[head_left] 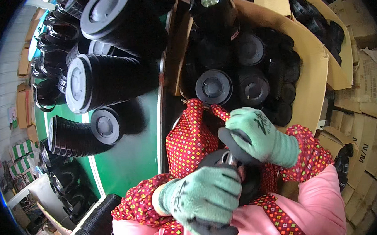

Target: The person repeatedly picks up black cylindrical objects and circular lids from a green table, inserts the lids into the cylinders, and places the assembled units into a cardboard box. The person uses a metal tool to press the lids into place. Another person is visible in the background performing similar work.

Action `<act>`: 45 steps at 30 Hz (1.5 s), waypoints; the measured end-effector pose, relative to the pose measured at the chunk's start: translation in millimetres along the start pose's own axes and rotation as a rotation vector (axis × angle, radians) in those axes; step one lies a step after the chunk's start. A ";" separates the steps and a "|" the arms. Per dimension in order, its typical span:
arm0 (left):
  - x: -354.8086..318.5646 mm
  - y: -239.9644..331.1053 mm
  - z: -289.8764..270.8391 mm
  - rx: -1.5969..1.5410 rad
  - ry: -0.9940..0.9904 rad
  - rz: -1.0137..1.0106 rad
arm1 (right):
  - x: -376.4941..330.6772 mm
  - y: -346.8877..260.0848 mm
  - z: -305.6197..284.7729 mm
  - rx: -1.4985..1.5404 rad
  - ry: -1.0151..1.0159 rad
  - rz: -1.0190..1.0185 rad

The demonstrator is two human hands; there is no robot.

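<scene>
My left hand point(207, 199), in a light green glove with a dark palm, is closed against a dark round part point(251, 185) in front of my body. Its thumb sticks out below. Above and to the right, my right hand point(257, 134), gloved the same way, is closed around the top of a tool with a shiny metal shaft point(231, 159). The shaft points down toward my left fingers. Both hands cover most of the tool and the part, so their exact kinds are hidden.
On the green table point(139, 164) at left lie stacks of black ribbed round parts point(103, 82) with grey discs. Ahead, a cardboard box point(298, 35) holds several black parts, with a black jug-like vessel point(211, 11) on its far side. Flattened cartons point(363, 118) stand at right.
</scene>
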State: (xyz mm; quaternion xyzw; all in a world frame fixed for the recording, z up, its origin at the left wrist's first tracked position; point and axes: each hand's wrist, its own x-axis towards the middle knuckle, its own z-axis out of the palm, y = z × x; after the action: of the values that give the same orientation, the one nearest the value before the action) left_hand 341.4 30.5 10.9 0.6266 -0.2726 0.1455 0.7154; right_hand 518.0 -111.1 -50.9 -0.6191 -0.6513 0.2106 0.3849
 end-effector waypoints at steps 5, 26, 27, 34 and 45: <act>-1.3 -1.2 -2.3 0.577 0.067 -0.115 | 8.7 29.5 28.1 0.539 0.000 0.254; -267.0 28.2 -5.1 1.556 0.558 -0.848 | -66.0 -81.3 0.2 0.640 0.240 0.406; -265.7 29.1 -3.4 1.537 0.559 -0.903 | -67.5 -74.4 -9.1 0.680 0.311 0.411; -244.8 98.5 54.6 1.151 0.837 -0.612 | -8.6 -59.9 41.4 1.177 0.088 0.246; -227.2 205.8 74.6 0.359 1.442 0.022 | 106.0 -172.2 123.3 1.304 -0.078 0.505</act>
State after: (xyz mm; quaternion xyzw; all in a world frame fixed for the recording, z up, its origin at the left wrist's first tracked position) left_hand 28.9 23.4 54.1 0.4801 0.2867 0.5702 0.6018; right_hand 319.7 -8.5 28.1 -0.3863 -0.2415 0.6634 0.5936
